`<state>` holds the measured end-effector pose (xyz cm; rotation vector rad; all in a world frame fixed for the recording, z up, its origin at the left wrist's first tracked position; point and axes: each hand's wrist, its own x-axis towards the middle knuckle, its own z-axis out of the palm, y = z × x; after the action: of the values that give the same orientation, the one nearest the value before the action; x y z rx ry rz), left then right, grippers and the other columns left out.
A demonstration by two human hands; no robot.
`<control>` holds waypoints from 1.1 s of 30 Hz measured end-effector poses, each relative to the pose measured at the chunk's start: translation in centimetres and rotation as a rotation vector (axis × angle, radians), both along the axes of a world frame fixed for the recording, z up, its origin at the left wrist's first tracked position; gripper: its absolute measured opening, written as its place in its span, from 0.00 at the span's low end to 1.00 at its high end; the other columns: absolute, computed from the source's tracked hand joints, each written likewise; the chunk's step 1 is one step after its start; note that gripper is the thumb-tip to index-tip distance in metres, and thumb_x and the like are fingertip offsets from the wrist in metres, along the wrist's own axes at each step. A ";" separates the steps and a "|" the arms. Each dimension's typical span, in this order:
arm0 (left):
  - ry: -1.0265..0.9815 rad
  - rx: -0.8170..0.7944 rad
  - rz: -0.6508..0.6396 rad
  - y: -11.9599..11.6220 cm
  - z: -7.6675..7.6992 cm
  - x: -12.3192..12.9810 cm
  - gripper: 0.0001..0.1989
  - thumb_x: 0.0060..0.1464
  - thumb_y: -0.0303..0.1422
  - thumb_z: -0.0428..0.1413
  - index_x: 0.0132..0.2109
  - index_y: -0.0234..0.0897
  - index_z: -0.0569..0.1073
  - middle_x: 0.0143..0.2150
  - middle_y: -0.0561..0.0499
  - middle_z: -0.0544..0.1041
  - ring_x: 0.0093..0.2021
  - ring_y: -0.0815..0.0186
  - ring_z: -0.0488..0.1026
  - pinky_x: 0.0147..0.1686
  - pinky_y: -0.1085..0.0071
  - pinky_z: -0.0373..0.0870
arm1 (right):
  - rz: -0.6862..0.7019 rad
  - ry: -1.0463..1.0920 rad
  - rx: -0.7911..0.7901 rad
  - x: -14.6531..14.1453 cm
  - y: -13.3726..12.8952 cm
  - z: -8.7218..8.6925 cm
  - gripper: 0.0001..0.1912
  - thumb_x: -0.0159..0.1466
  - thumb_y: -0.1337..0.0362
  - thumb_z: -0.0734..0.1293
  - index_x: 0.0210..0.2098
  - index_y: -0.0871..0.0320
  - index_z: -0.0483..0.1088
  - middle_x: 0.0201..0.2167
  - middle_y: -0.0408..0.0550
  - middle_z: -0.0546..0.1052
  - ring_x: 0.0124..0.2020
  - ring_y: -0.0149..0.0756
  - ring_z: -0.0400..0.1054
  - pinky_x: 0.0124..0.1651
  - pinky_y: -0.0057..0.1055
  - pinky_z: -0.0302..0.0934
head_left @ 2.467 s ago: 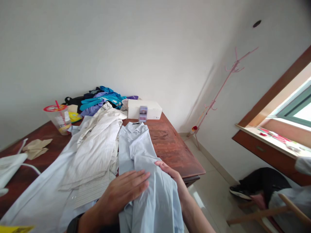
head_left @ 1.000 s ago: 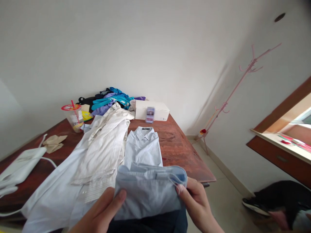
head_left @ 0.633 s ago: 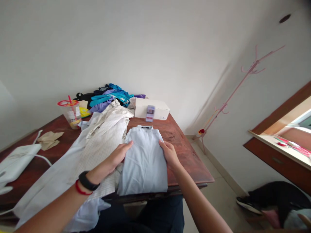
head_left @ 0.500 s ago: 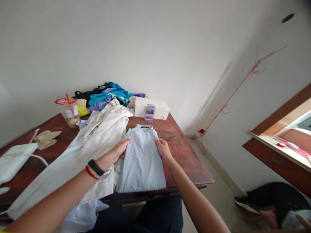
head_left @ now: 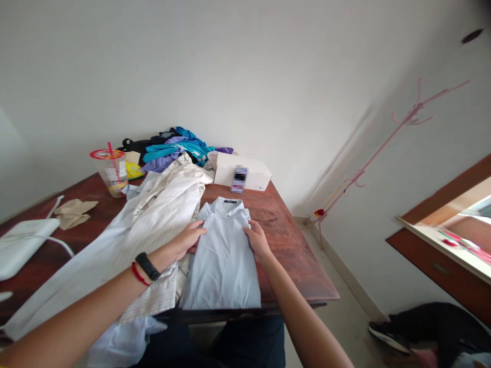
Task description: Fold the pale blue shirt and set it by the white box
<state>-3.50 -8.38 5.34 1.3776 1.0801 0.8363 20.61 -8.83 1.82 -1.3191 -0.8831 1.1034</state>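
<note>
A light blue-grey shirt [head_left: 224, 260], folded into a long rectangle, lies on the wooden table [head_left: 291, 255] with its collar toward the wall. My left hand [head_left: 191, 237] pinches its left edge below the collar, fingers partly tucked under. On the right edge, at about the same height, my right hand [head_left: 258, 239] grips the cloth between thumb and fingers. A white striped shirt [head_left: 164, 204] lies spread out to the left, beneath my left forearm, and hangs over the front edge.
A white box [head_left: 253, 171] stands at the back behind the collar. Piled clothes [head_left: 184, 145], a plastic cup with straw [head_left: 112, 174], a beige cloth [head_left: 74, 212] and a white device [head_left: 26, 248] are left. A pink coat rack [head_left: 383, 140] stands right.
The folded shirt's collar now stands more open, and its lower end reaches slightly nearer the front edge. Both hands keep hold of its sides. The view has shifted slightly.
</note>
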 end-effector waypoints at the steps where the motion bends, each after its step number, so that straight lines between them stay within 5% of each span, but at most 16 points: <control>1: 0.003 -0.049 -0.006 -0.4 0.4 -0.1 0.29 0.63 0.38 0.51 0.66 0.26 0.61 0.26 0.60 0.70 0.22 0.71 0.70 0.20 0.80 0.64 | 0.002 0.043 0.005 0.0 -0.4 0.5 0.25 0.51 0.57 0.72 0.47 0.55 0.68 0.31 0.42 0.79 0.31 0.36 0.71 0.35 0.31 0.65; 4: -0.017 -0.132 -0.023 -2.2 1.9 -0.6 0.34 0.64 0.37 0.51 0.73 0.34 0.52 0.30 0.60 0.70 0.24 0.72 0.70 0.21 0.80 0.63 | 0.052 0.153 0.009 0.2 -2.0 1.8 0.29 0.50 0.59 0.75 0.50 0.54 0.68 0.37 0.44 0.80 0.33 0.36 0.73 0.37 0.31 0.66; 8: -0.065 -0.182 -0.082 -5.2 2.7 -1.4 0.37 0.62 0.40 0.54 0.74 0.41 0.53 0.26 0.61 0.64 0.22 0.71 0.66 0.19 0.80 0.60 | 0.122 0.200 -0.006 0.3 -5.3 1.6 0.32 0.52 0.56 0.77 0.54 0.53 0.68 0.35 0.43 0.80 0.31 0.36 0.72 0.36 0.31 0.66; 14: -0.030 -0.235 -0.112 -9.2 -0.5 -2.8 0.40 0.58 0.53 0.57 0.72 0.43 0.58 0.27 0.59 0.65 0.24 0.66 0.68 0.21 0.76 0.65 | 0.109 0.142 -0.009 -0.2 -10.7 -2.4 0.35 0.57 0.50 0.76 0.59 0.54 0.66 0.26 0.40 0.76 0.24 0.33 0.67 0.29 0.27 0.58; 20: 0.176 0.032 -0.064 -10.0 -3.9 -3.1 0.29 0.63 0.51 0.52 0.62 0.37 0.72 0.25 0.56 0.69 0.26 0.63 0.71 0.26 0.72 0.68 | 0.116 0.116 0.001 -0.6 -12.3 -3.5 0.35 0.59 0.47 0.74 0.59 0.56 0.65 0.27 0.40 0.76 0.25 0.32 0.67 0.30 0.26 0.58; 23: 0.238 0.152 -0.004 -10.0 -4.4 -2.8 0.26 0.60 0.47 0.55 0.59 0.39 0.74 0.42 0.45 0.81 0.45 0.53 0.80 0.42 0.66 0.75 | 0.109 0.081 0.006 -0.5 -12.1 -3.6 0.35 0.59 0.47 0.74 0.59 0.57 0.64 0.25 0.39 0.75 0.23 0.31 0.65 0.29 0.25 0.56; 25: 0.276 0.192 0.037 -10.1 -4.6 -2.6 0.27 0.57 0.44 0.57 0.60 0.40 0.73 0.51 0.41 0.81 0.55 0.50 0.78 0.49 0.64 0.75 | 0.109 0.063 0.013 -0.4 -11.9 -4.1 0.35 0.60 0.47 0.73 0.60 0.57 0.62 0.25 0.40 0.76 0.23 0.31 0.65 0.28 0.25 0.56; 27: 0.320 0.206 0.076 -10.3 -4.9 -2.4 0.30 0.56 0.43 0.56 0.64 0.39 0.70 0.51 0.40 0.81 0.50 0.53 0.81 0.47 0.64 0.76 | 0.113 0.045 0.030 -0.3 -11.8 -4.6 0.35 0.61 0.47 0.72 0.60 0.57 0.61 0.26 0.41 0.77 0.24 0.31 0.65 0.29 0.26 0.57; 31: 0.367 0.269 0.144 -11.0 -5.9 -2.4 0.33 0.57 0.46 0.54 0.67 0.39 0.65 0.48 0.42 0.82 0.23 0.64 0.77 0.36 0.65 0.78 | 0.089 -0.121 0.068 0.1 -11.7 -5.0 0.33 0.60 0.46 0.71 0.57 0.57 0.64 0.24 0.40 0.74 0.23 0.34 0.66 0.28 0.28 0.58; 33: 0.330 0.266 0.145 -11.8 -6.6 -2.7 0.34 0.59 0.48 0.55 0.68 0.41 0.64 0.52 0.40 0.81 0.24 0.65 0.77 0.37 0.66 0.79 | 0.059 -0.233 0.069 0.3 -11.8 -5.0 0.30 0.59 0.47 0.72 0.55 0.56 0.67 0.23 0.39 0.73 0.23 0.35 0.66 0.27 0.28 0.58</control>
<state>-6.16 -20.20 -1.24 1.7183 1.3716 0.9022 20.91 -20.60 -3.15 -1.3895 -1.1287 0.9678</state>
